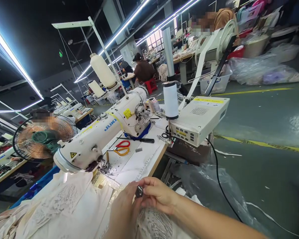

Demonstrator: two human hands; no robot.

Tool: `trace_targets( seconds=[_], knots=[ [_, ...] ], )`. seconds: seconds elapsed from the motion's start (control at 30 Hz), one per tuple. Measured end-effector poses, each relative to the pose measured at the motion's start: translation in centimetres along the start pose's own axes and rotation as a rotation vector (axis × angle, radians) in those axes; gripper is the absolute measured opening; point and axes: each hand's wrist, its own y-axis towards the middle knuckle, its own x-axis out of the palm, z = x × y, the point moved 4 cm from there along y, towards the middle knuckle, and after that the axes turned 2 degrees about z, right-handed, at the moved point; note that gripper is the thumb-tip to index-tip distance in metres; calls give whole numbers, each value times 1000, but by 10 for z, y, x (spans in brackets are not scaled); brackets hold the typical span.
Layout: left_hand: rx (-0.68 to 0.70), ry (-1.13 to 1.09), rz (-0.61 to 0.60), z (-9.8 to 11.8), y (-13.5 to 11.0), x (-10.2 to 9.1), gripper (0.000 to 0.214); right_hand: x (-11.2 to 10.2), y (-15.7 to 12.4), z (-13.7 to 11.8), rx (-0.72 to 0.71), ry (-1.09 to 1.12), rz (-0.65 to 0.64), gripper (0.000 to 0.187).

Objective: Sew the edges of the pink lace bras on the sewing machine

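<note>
Between my hands, near the front edge of the machine table, is a small dark, shiny metal bobbin case point(139, 191). My right hand point(158, 194) pinches it between thumb and fingers. My left hand point(123, 204) closes in from the other side, its fingertips against the case and partly hidden. Beneath and beside my hands lies cream lace fabric point(154, 224). A white sewing machine point(109, 122) stands just beyond, its needle area lit, with more pale fabric point(64, 202) heaped at its left end.
On the table lie scissors point(122, 148) with red and yellow handles and a black-handled screwdriver point(147, 140). A control box point(199, 118) and a white thread spool point(170, 101) stand at the right. A fan point(43, 137) is at the left. Other people sit farther back.
</note>
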Motion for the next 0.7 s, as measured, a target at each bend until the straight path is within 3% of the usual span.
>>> trace_targets(
  seconds=[0.1, 0.2, 0.27, 0.37, 0.43, 0.5, 0.57, 0.63, 0.7],
  knots=[
    [-122, -16, 25, -7, -2, 2, 30, 2, -1, -6, -64, -53, 23, 37],
    [-232, 1, -25, -22, 0, 3, 30, -2, -4, -19, -156, -167, 75, 37],
    [-326, 47, -161, -34, 1, 8, 25, -7, -8, -30, -232, -282, 107, 35],
    [-516, 105, -490, -49, 0, 17, 19, -9, -13, -49, -327, -491, 103, 29],
    [-611, 88, -593, -52, 0, 16, 19, -5, -14, -60, -377, -624, 66, 24],
    [-654, 19, -538, -52, 6, 8, 18, 8, -15, -73, -506, -854, -3, 20],
    [-704, -129, -401, -50, 17, -4, 17, 27, -16, -85, -746, -1165, -103, 21],
    [-742, -385, -250, -48, 33, -15, 20, 49, -15, -95, -1021, -1404, -195, 25],
    [-727, -674, -138, -47, 55, -23, 23, 68, -8, -105, -1177, -1461, -242, 23]
  ],
)
